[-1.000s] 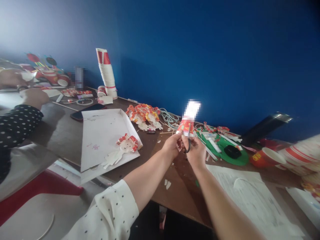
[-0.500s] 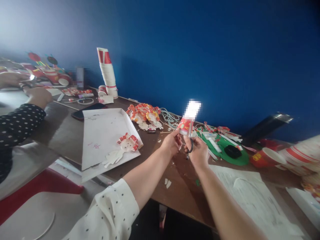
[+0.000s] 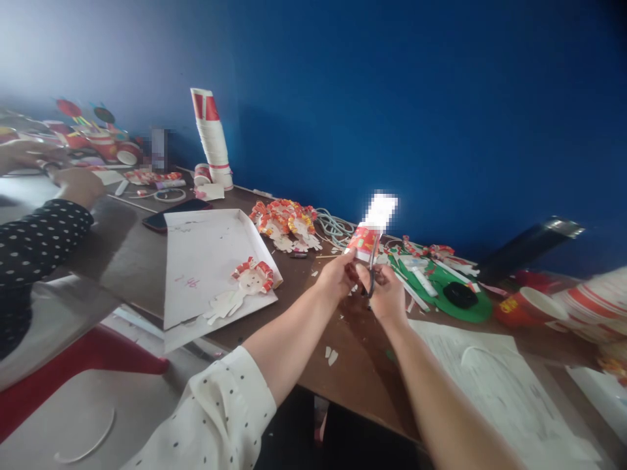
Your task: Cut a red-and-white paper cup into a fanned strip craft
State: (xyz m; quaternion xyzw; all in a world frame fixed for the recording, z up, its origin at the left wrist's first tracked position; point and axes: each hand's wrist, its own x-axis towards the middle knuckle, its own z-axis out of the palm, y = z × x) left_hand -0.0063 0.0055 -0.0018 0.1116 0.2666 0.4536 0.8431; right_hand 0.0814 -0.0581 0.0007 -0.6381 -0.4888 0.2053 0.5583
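A person's two bare hands meet over a brown tabletop [image 3: 355, 375], cutting red-printed paper [image 3: 363, 240] that looks like a cup or part of one. The left hand [image 3: 337, 274] pinches the paper near its lower left edge, though some of its fingertips are hidden. The right hand [image 3: 389, 301] is closed around the dark handles of scissors [image 3: 371, 282], whose blades point up and away along the paper's right side; how far the blades are parted is too small to tell. For a clean edge, it seems best for the left hand to keep the paper taut and turn it toward the blades, while the right makes short, steady snips, with the left fingertips well clear of the cutting line. The paper rises just beyond the left fingertips, tilted slightly to the right, so most of it stands free above that grip; a pixelated white patch adjoins its top. Paper offcuts [image 3: 332, 356] lie nearer the person, a green piece [image 3: 473, 308] lies to the right, and a white tray [image 3: 196, 274] sits to the left.
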